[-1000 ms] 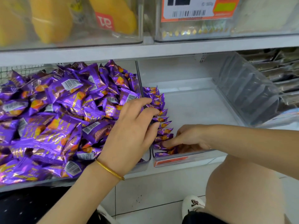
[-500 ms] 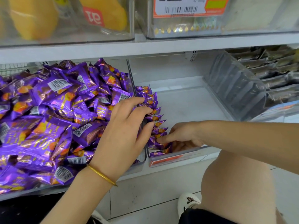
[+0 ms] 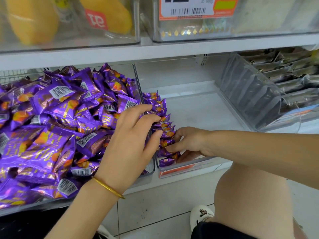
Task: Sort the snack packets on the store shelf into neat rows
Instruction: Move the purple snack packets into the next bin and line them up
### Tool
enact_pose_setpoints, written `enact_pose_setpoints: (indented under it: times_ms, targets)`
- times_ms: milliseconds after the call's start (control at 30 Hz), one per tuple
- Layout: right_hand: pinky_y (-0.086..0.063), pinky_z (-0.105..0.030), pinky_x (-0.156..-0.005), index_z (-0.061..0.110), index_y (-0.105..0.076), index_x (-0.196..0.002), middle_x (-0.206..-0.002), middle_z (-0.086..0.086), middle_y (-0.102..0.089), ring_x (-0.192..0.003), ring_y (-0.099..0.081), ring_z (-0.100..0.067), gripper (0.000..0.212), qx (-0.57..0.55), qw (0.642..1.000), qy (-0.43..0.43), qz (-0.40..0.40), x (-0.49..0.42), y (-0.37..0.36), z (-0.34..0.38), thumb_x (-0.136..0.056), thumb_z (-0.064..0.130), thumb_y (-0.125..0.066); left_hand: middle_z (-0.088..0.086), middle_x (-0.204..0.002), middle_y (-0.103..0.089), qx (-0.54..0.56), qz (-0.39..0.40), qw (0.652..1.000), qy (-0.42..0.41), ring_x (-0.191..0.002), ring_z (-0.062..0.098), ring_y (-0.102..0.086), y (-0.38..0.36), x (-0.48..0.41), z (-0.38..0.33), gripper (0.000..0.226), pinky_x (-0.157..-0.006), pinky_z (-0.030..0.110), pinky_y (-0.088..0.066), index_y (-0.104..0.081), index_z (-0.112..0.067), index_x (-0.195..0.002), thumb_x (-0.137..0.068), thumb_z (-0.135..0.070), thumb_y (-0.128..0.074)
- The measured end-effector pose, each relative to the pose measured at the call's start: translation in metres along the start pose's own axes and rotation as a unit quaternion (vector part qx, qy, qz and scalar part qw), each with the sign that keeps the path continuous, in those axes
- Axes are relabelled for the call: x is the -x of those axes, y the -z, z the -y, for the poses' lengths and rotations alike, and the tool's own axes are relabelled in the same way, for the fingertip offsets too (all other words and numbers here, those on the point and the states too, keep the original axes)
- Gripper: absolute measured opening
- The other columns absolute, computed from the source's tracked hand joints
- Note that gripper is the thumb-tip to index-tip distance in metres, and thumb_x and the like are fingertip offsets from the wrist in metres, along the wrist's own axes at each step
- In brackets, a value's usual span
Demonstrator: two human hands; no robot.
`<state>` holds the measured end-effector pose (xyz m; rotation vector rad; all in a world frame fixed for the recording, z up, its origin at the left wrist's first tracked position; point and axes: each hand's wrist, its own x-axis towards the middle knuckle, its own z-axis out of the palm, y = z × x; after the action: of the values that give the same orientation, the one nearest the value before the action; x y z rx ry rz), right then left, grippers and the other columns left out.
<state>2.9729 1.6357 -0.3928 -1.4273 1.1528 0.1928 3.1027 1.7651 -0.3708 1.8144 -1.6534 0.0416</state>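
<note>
Packet row [image 3: 162,116]: stood on edge, long axis 12-to-6 o'clock. Left hand [image 3: 131,140] lay at 9 o'clock, fingers spread over the tops. Right hand [image 3: 193,144], at 4 o'clock, pinched a front packet [image 3: 167,153].

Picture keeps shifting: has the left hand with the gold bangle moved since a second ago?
No. The left hand still lies across the clear plastic divider, fingertips on the row of purple foil snack packets; only the camera shifted.
</note>
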Motion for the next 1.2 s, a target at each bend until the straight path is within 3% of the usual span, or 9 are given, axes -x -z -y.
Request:
enact_pose_setpoints:
  times_ms: [100,200,333,567,767,867,1033,1100,1200]
  targets:
    - [-0.059,-0.038,-0.07,0.008,-0.059,-0.085,-0.082,-0.009,-0.064,-0.069,-0.065,-0.019,0.01,-0.021,1.0,-0.022,0.006,-0.007,-0.004,0.001,-0.084,0.014,-0.068,0.008,-0.126,-0.051,-0.002,0.0,1.0,0.0,-0.117,0.02,-0.041,0.0,0.0,0.0,0.034,-0.103,0.009,-0.018,-0.062,-0.011,-0.11,-0.088,-0.032,-0.047]
    - [-0.053,-0.049,-0.087,0.002,-0.058,-0.114,-0.113,-0.02,-0.061,-0.106,-0.06,-0.032,0.042,-0.005,0.998,-0.057,0.009,-0.012,-0.007,0.003,-0.08,0.022,-0.073,0.008,-0.126,-0.051,-0.002,0.003,1.0,0.001,-0.118,0.02,-0.041,0.0,0.0,0.0,0.034,-0.104,0.008,-0.017,-0.062,-0.011,-0.11,-0.088,-0.033,-0.047]
    - [-0.05,-0.052,-0.091,0.003,-0.054,-0.122,-0.125,-0.022,-0.054,-0.118,-0.051,-0.033,0.046,-0.04,0.997,-0.071,0.012,-0.018,-0.006,0.001,-0.081,0.015,-0.071,0.007,-0.127,-0.051,-0.001,0.002,1.0,0.0,-0.118,0.02,-0.041,0.0,0.0,0.0,0.034,-0.103,0.008,-0.018,-0.062,-0.011,-0.11,-0.088,-0.032,-0.047]
    - [-0.053,-0.046,-0.087,0.008,-0.056,-0.12,-0.123,-0.018,-0.058,-0.112,-0.056,-0.031,0.038,-0.022,0.996,-0.069,0.054,-0.016,0.005,0.001,-0.084,0.013,-0.067,0.007,-0.127,-0.051,0.005,0.002,1.0,0.003,-0.118,0.019,-0.041,0.0,0.001,0.0,0.035,-0.103,0.005,-0.017,-0.062,-0.011,-0.11,-0.088,-0.033,-0.047]
    - [-0.052,-0.032,-0.072,0.012,-0.055,-0.118,-0.102,-0.015,-0.052,-0.075,-0.055,-0.024,0.032,0.017,0.993,-0.089,0.071,-0.01,0.016,0.002,-0.088,0.021,-0.062,0.006,-0.126,-0.052,0.019,-0.007,1.0,0.009,-0.117,0.018,-0.043,0.004,0.002,0.0,0.036,-0.103,0.009,-0.021,-0.062,-0.011,-0.112,-0.09,-0.033,-0.044]
    - [-0.05,-0.029,-0.068,0.011,-0.055,-0.117,-0.096,-0.014,-0.05,-0.07,-0.052,-0.022,0.032,0.031,0.994,-0.087,0.054,-0.007,0.016,0.0,-0.088,0.022,-0.063,0.005,-0.124,-0.053,0.025,-0.03,0.999,0.014,-0.117,0.016,-0.043,0.008,0.003,0.0,0.034,-0.103,0.01,-0.023,-0.062,-0.011,-0.112,-0.09,-0.029,-0.044]
    - [-0.053,-0.032,-0.07,0.006,-0.051,-0.115,-0.099,-0.013,-0.053,-0.069,-0.059,-0.024,0.035,0.05,0.996,-0.074,0.031,0.005,0.018,0.005,-0.087,0.022,-0.064,0.005,-0.121,-0.056,0.022,-0.084,0.996,0.007,-0.116,0.017,-0.049,0.032,0.004,-0.003,0.025,-0.101,0.028,-0.037,-0.062,-0.011,-0.111,-0.09,-0.014,-0.048]
    - [-0.054,-0.033,-0.067,0.007,-0.047,-0.117,-0.099,-0.011,-0.055,-0.071,-0.062,-0.022,0.035,0.12,0.993,-0.012,-0.017,0.015,0.017,0.012,-0.089,0.021,-0.062,0.004,-0.116,-0.059,-0.009,-0.099,0.995,0.012,-0.113,0.017,-0.051,0.053,0.006,0.002,0.024,-0.101,0.025,-0.036,-0.063,-0.011,-0.109,-0.089,-0.01,-0.051]
    - [-0.051,-0.034,-0.07,0.013,-0.052,-0.107,-0.085,-0.002,-0.057,-0.072,-0.058,-0.018,0.021,0.208,0.945,0.213,-0.133,0.034,0.011,0.029,-0.087,0.011,-0.06,0.002,-0.104,-0.064,-0.095,-0.069,0.993,0.021,-0.1,0.019,-0.053,0.081,0.012,0.015,0.026,-0.093,0.016,-0.032,-0.066,-0.013,-0.102,-0.086,-0.019,-0.047]
